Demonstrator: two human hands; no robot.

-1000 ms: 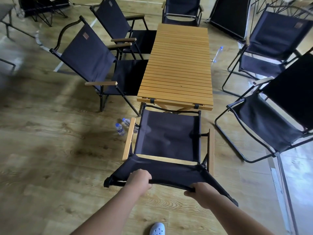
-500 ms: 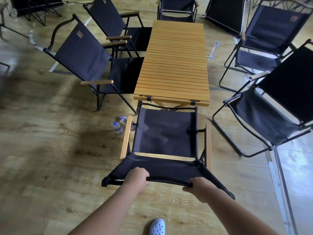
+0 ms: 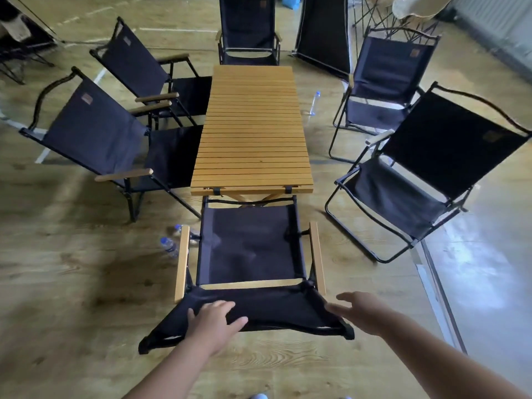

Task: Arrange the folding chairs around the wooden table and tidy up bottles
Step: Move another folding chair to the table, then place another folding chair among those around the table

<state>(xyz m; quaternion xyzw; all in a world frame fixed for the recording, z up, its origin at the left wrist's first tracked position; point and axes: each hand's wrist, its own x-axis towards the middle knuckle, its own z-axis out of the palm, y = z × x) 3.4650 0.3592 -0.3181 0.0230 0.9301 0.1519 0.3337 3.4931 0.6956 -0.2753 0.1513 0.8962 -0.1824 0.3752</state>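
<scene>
Head view looks down on a pale wood-grain plank floor (image 3: 72, 283) with a long slatted honey-coloured wooden table (image 3: 253, 131) standing at its middle. Six black fabric folding chairs ring the table. Two black folding chairs with wooden armrests (image 3: 98, 131) (image 3: 135, 64) stand along the left side, their seats touching or just under the table edge. One black high-backed folding chair (image 3: 247, 27) sits at the far end. Two black folding chairs on thin tubular frames (image 3: 449, 151) (image 3: 385, 70) stand on the right, clearly apart from the table and angled towards it. The nearest black fabric folding chair with two light wooden armrests (image 3: 247, 243) stands at the near end, its front bar just beside the table's short edge and its backrest towards the camera.

A flat black folded fabric panel (image 3: 324, 33) leans upright beyond the far right corner of the table.

The left hand (image 3: 214, 321) lies on the top of the nearest chair's backrest with straight, spread fingers, gripping nothing. The right hand (image 3: 359, 311) is spread open, fingers apart, just beside the backrest's right corner; whether it touches the fabric I cannot tell.

Two clear plastic water bottles with blue caps (image 3: 168, 246) (image 3: 180, 228) lie on the floor just left of the nearest chair, the farther one partly hidden by the armrest. A third clear plastic bottle (image 3: 314, 102) lies on the floor between the table and the far right chair.
</scene>
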